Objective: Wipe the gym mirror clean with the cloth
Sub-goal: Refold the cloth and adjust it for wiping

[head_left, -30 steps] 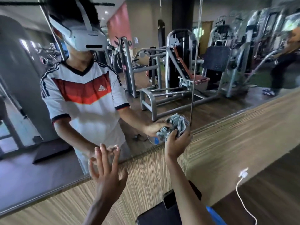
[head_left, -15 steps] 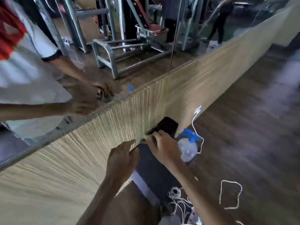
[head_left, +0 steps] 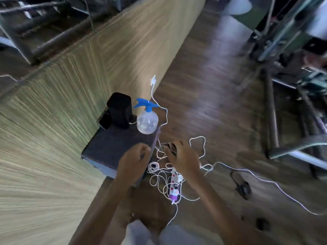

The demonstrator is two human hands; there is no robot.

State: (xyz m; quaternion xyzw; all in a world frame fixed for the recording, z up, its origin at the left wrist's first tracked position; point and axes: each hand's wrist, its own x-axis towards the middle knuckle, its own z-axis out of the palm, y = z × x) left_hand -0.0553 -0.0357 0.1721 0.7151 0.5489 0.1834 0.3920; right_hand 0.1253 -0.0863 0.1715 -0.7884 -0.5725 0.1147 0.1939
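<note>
The gym mirror (head_left: 44,23) runs along the top left, above a striped wooden wall panel (head_left: 53,121). My right hand (head_left: 182,157) hovers over tangled white cables on the floor. Its fingers curl round a dark crumpled thing (head_left: 169,147) that looks like the cloth, though it is blurred. To its left, my left hand (head_left: 134,161) hangs above the near edge of a dark box (head_left: 109,147), fingers curled under and holding nothing. A clear spray bottle (head_left: 147,121) with a blue trigger stands on the box's far corner.
A black upright object (head_left: 120,110) and a phone (head_left: 105,120) stand on the box against the panel. A power strip (head_left: 174,184) and white cables (head_left: 265,181) lie on the wooden floor. A black strap (head_left: 240,184) lies to the right. Gym machine frames (head_left: 283,85) stand at the right.
My view has swung down from the mirror to the floor. Both hands have left the glass and come down beside the dark box. My right hand has moved right, over the cables.
</note>
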